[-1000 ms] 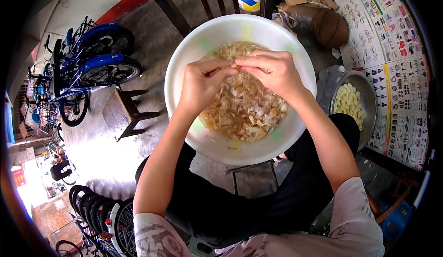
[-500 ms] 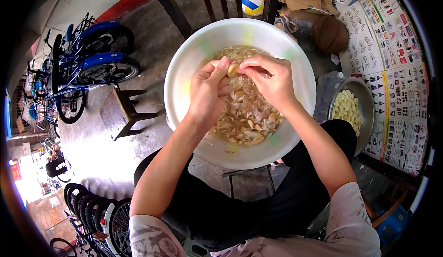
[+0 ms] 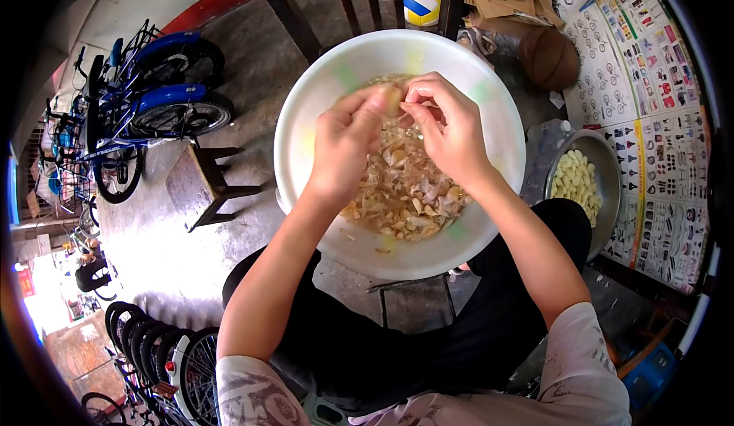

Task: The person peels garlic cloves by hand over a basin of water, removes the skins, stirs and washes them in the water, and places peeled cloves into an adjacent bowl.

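Note:
A garlic clove [image 3: 392, 99], smeared by motion, is between my two hands above a wide white plastic basin [image 3: 302, 151]. My left hand [image 3: 348, 139] is closed, its thumb and forefinger pinching the clove from the left. From the right, the curled fingertips of my right hand [image 3: 447, 124] meet at the clove's edge; whether they also grip a bit of skin is too blurred to see. Below them, garlic cloves and loose papery skins [image 3: 409, 189] lie in shallow brownish water in the basin.
Peeled cloves [image 3: 575, 185] fill part of a metal bowl [image 3: 609, 189] by my right knee. A dark slatted chair back [image 3: 367, 1] stands beyond the basin. Left are a wooden stool [image 3: 199, 185] and bicycles [image 3: 164, 82]. A basketball [image 3: 549, 59] and volleyball [image 3: 420, 1] lie at the back.
My right hand has curled its fingers and turned at the clove. The left hand has rolled over slightly, so its back shows more. The basin and bowl look unmoved.

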The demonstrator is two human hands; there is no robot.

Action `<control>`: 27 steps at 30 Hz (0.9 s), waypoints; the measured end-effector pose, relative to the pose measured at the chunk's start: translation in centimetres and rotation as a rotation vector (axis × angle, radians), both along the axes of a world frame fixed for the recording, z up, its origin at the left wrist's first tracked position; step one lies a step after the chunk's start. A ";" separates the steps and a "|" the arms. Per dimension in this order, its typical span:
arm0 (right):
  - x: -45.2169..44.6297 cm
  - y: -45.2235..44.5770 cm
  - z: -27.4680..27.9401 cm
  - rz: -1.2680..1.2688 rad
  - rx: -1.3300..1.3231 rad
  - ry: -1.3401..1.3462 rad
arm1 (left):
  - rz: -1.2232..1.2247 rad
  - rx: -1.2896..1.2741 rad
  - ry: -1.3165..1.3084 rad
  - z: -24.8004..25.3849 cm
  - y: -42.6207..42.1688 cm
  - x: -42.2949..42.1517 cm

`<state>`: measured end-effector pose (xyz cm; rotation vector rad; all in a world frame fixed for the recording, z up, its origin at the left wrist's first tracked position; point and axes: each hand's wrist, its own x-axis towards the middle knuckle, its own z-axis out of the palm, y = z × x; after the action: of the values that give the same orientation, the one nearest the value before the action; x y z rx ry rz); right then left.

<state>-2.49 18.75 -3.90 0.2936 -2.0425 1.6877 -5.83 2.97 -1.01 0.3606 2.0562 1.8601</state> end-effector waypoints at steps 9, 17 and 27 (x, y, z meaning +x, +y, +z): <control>-0.4 1.7 -0.1 0.156 0.394 -0.108 | 0.128 0.794 -0.637 -0.1 -0.5 -0.8; -0.2 0.7 0.9 0.047 -0.140 -0.158 | 0.126 0.159 -0.199 -0.8 0.7 0.5; -0.1 1.4 -0.3 0.019 -0.170 -0.176 | 0.038 -0.251 0.072 -0.9 1.0 0.5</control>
<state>-2.55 20.10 -4.19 0.1114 -2.0055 1.9452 -5.31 3.93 -1.93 0.3291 2.3267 1.6036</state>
